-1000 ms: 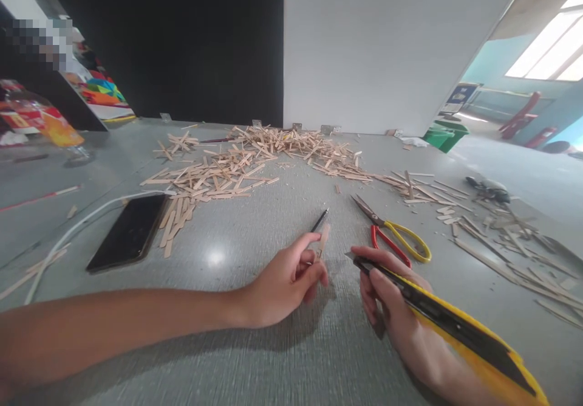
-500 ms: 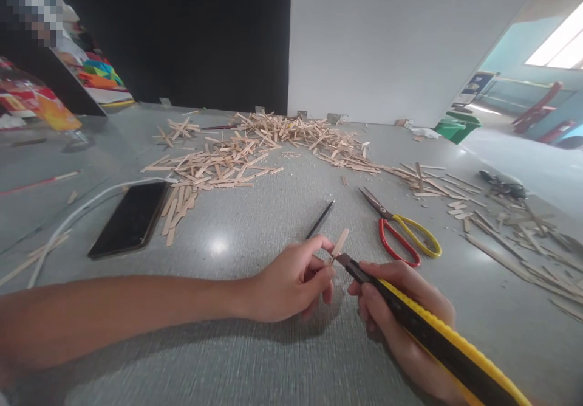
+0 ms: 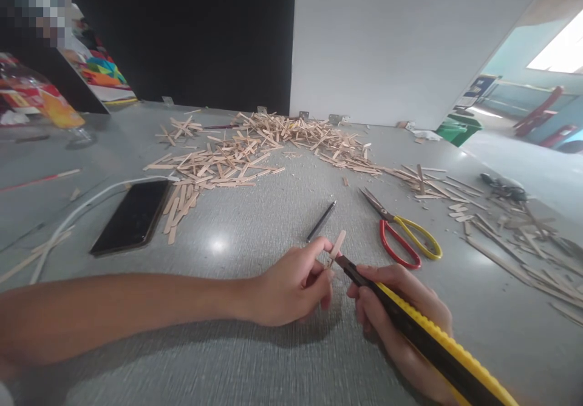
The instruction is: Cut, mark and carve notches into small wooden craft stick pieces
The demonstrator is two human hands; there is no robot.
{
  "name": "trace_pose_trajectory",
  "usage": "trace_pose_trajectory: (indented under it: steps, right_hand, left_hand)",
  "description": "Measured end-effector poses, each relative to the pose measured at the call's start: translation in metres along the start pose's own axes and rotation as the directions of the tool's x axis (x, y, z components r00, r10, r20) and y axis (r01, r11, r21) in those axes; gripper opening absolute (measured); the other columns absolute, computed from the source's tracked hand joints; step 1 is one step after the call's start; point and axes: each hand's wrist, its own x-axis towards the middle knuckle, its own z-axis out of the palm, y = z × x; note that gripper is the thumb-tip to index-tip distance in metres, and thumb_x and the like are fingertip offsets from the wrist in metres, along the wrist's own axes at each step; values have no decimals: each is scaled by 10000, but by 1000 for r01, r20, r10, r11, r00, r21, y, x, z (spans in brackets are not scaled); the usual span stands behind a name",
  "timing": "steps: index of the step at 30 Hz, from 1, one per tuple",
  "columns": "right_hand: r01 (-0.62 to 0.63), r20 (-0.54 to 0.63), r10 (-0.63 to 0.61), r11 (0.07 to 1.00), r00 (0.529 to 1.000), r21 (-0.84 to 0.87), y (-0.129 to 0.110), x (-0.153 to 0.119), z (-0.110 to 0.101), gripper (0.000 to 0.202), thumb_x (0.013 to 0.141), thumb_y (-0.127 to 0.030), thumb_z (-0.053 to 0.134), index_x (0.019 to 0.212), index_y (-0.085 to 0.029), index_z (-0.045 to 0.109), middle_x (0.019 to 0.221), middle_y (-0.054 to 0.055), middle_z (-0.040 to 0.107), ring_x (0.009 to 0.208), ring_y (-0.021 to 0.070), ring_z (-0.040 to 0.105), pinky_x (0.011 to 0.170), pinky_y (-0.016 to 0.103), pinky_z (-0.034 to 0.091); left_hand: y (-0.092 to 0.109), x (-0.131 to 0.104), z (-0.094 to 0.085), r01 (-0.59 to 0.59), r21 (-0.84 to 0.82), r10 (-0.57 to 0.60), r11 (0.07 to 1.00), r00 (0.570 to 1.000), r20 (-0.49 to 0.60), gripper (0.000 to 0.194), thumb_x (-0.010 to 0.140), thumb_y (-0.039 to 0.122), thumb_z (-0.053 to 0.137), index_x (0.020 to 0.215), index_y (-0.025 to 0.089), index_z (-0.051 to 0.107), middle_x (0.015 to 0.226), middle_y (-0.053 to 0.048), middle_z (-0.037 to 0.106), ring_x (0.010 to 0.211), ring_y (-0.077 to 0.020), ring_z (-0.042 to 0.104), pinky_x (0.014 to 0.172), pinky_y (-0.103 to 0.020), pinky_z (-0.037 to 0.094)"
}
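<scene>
Between the fingers of my left hand [image 3: 296,284] is a short, round-ended wooden craft stick [image 3: 337,245], tilted upward; its lower end is partly hidden by the fingers. My right hand [image 3: 405,315] is closed around a yellow and black utility knife [image 3: 423,333]. The knife's tip meets the stick beside my left fingertips. Just beyond my left hand lies a dark pen [image 3: 321,220]. Scissors [image 3: 401,230] with one red and one yellow handle rest past my right hand, blades pointing away and left.
A heap of wooden sticks [image 3: 223,163] spreads across the back of the grey table [image 3: 255,230]. At left are a phone [image 3: 132,217], a white cable [image 3: 68,217] and a tilted-looking bottle [image 3: 61,108]. Wood strips [image 3: 496,260] lie at right. Black and white panels [image 3: 387,41] stand behind.
Both hands stay almost in place, with the knife still against the stick. The stick leans slightly differently, and the whole view has shifted a little.
</scene>
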Motion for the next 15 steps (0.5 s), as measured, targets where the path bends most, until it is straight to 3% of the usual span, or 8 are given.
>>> trace_pose_trajectory:
  steps: [15]
  right_hand:
    - [1,15,-1,999,1000,41,5,-2,0,116,998,-261,650,1112,-279,657,772,17,749,483,131,621,431,227,524]
  left_hand:
    - [1,1,-3,-21,-32,22,999,998,60,251,1079,430,424,1221,231,367,795,22,647,438,-56,485,377,-125,357]
